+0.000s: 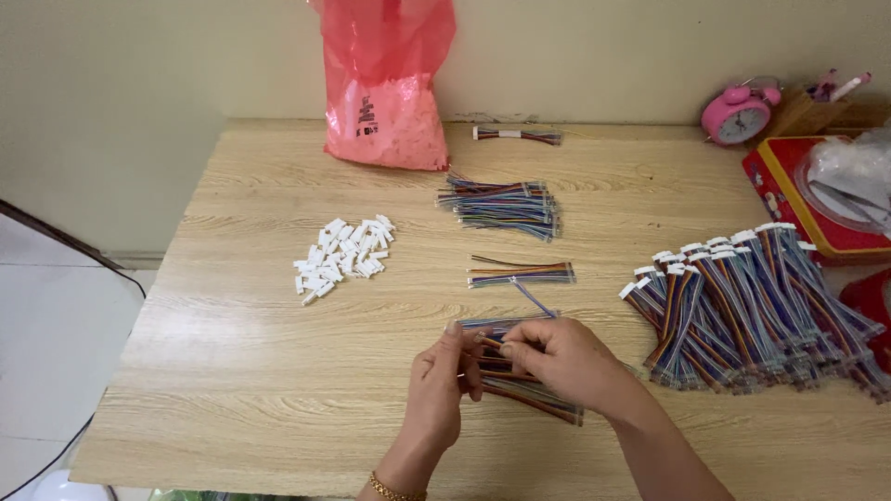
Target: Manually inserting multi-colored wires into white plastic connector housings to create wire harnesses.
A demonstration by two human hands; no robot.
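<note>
1. Both my hands meet low over the wooden table (232,371), wrists angled inward, a gold bracelet (394,488) on the left.
2. Left hand (438,394): fingers upright, pinched on a bundle of multicoloured wires (520,390).
3. Right hand (561,357): curled over the same bundle, fingertips gripping its upper end.
4. Bundle sits between my palms, its lower end on the table.
5. Red plastic bag (385,83) at the far edge holds small pale pieces; loose white connectors (343,258) lie near it.

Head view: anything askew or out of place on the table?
Mostly tidy. One loose blue wire lies slanted by itself between the small wire bundle and the hands, apart from the sorted piles. The white connectors sit in a loose heap.
</note>
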